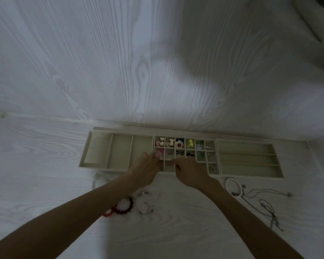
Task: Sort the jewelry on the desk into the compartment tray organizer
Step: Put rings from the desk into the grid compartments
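Here, colourful jewelry pieces (178, 144) fill the cream tray's (120, 170) middle compartments.

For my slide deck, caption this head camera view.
Both hands reach into the tray organizer while bracelets wait on the desk.

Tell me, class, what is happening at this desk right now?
A person is sorting jewelry into a beige compartment tray on a white desk. Both hands, left hand and right hand, reach over the tray's small middle compartments, several of which already hold colourful earrings. What the fingers hold cannot be made out. A red bead bracelet, a white bead bracelet and thin necklaces lie unsorted on the desk in front of the tray.
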Available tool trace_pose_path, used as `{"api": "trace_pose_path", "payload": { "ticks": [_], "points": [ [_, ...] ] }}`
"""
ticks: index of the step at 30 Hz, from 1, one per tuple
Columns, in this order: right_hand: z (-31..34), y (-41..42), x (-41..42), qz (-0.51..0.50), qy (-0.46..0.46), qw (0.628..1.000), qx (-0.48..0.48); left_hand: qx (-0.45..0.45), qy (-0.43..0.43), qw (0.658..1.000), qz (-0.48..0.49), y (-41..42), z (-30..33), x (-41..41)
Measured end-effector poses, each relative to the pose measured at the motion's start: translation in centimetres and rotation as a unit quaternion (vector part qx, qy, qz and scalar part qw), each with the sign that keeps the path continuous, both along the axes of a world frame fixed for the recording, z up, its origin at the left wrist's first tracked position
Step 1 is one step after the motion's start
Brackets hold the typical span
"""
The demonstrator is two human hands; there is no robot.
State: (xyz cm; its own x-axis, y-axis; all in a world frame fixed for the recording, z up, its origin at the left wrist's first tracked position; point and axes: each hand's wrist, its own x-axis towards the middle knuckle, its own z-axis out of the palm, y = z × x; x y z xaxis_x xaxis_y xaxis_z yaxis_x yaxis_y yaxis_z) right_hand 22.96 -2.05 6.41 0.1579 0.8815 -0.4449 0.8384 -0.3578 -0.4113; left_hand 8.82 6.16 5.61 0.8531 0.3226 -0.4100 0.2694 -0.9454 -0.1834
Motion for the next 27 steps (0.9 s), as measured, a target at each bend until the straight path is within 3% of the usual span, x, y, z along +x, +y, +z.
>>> {"api": "trace_pose_path", "payload": {
  "ticks": [6,10,16,27],
  "points": [
    [-0.6,0.3,-0.2,0.033,-0.022,0.999,-0.023,-0.073,-0.060,0.993,0.071,0.0,-0.7,-1.6],
    [-1.2,0.8,-0.9,0.070,-0.070,0.995,0.011,-0.098,-0.074,0.989,0.087,-0.2,-1.6,-2.2],
    [-1.9,1.4,-1.4,0.087,-0.142,0.986,0.029,-0.122,-0.177,0.953,0.213,-0.4,-1.6,-2.6],
    [-2.8,1.0,-1.5,0.102,-0.135,0.985,0.047,-0.120,-0.162,0.963,0.178,-0.6,-2.0,-2.1]
  ]
}}
